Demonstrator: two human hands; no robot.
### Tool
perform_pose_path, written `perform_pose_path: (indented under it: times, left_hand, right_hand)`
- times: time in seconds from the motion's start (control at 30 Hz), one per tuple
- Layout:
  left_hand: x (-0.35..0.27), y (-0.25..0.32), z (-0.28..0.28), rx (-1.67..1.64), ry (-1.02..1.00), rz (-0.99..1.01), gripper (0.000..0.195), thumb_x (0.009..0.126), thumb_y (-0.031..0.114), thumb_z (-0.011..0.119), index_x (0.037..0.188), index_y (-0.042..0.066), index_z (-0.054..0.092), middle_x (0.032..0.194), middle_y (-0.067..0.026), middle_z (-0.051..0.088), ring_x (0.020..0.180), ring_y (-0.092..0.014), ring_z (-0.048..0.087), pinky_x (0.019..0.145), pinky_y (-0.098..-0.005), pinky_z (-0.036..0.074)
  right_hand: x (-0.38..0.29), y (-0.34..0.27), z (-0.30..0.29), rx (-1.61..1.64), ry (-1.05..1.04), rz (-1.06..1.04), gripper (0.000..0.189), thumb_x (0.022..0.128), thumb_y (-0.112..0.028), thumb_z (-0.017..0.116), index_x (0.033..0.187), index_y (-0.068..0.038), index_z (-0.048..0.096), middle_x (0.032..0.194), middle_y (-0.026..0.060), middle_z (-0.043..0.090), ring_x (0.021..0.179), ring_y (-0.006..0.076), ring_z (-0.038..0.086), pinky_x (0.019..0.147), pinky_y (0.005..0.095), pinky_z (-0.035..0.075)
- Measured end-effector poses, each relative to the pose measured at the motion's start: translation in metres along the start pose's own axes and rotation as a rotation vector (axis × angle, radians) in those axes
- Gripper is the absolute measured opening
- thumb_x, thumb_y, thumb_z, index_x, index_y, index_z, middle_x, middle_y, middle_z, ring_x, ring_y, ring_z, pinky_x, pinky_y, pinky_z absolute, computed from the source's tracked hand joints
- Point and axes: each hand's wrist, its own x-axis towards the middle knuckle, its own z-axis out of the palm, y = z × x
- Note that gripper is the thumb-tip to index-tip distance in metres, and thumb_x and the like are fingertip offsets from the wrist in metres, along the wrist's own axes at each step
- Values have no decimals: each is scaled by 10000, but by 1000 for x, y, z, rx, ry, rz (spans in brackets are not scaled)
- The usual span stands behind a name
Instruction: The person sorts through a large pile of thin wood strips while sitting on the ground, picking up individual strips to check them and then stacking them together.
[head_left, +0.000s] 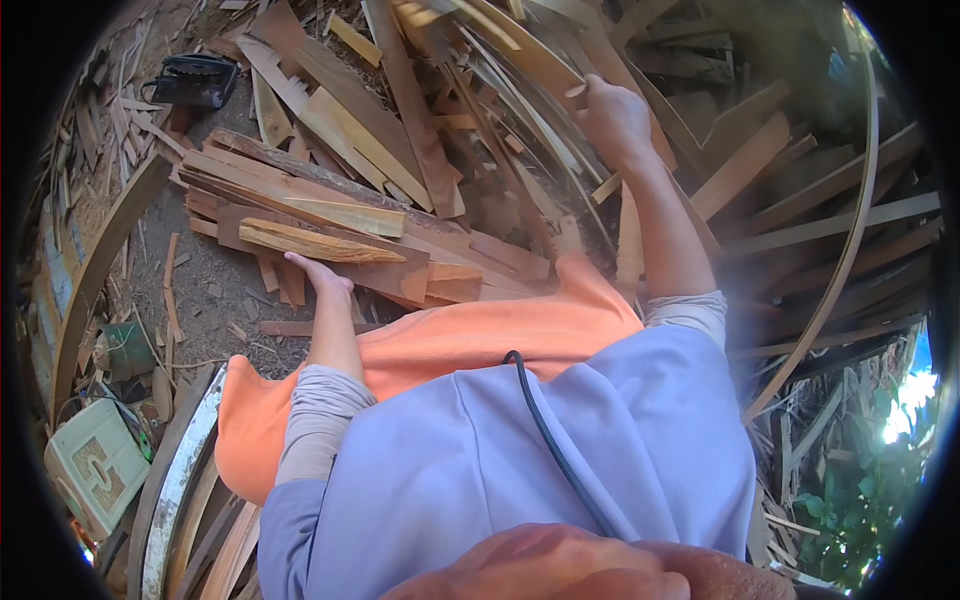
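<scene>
My left hand (322, 279) is against the lower edge of a stack of rough boards and offcuts (330, 217) in front of my lap, one finger or thumb stretched along it. The other fingers are mostly hidden, seemingly under the boards. A split, yellowish wood piece (322, 241) lies on top of that stack. Out to the upper right, my right hand (611, 116) is closed around a slim piece with a rounded, pale wooden end (576, 91). Its far part is hard to tell from the long slats (517, 45) beyond, which look blurred.
Scrap wood (420, 112) is heaped ahead and to the right. A dark device with a strap or handle (196, 79) sits on the ground at upper left. A cream plastic case (99, 466) and a green container (126, 351) are at left. A long curved strip (847, 240) arches at right.
</scene>
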Motion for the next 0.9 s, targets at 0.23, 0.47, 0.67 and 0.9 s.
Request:
perform_pose_path:
  times: [0.23,0.47,0.67,0.9]
  left_hand:
    - [2,-4,4,-23,-13,37,1047,760,866,160,1510,141,68,1575,-83,49,1440,-304,48,1116,-554,12]
    - [-1,3,-2,-25,15,2,1044,762,864,167,1510,142,74,1574,-83,53,1438,-306,55,1121,-543,23]
    - [-18,9,11,8,28,-22,1069,738,884,173,1510,151,86,1575,-80,50,1439,-306,40,1112,-567,-1]
    - [5,0,-7,-76,-92,-37,1100,718,899,199,1508,139,105,1571,-78,79,1437,-304,51,1107,-582,5]
  right_hand:
    - [-73,-40,104,-116,71,-117,292,771,-157,625,1037,-117,511,844,103,597,713,307,620,619,411,511]
    - [-49,-38,105,75,22,-282,822,704,-517,711,1327,-83,396,1301,247,471,1218,390,437,970,493,391]
    - [-3,-28,126,107,-376,-98,891,678,-473,724,1362,-39,352,1329,277,430,1222,407,439,971,474,407]
    - [19,14,69,98,137,-47,187,871,-216,497,951,-129,641,773,217,645,747,401,639,681,511,495]
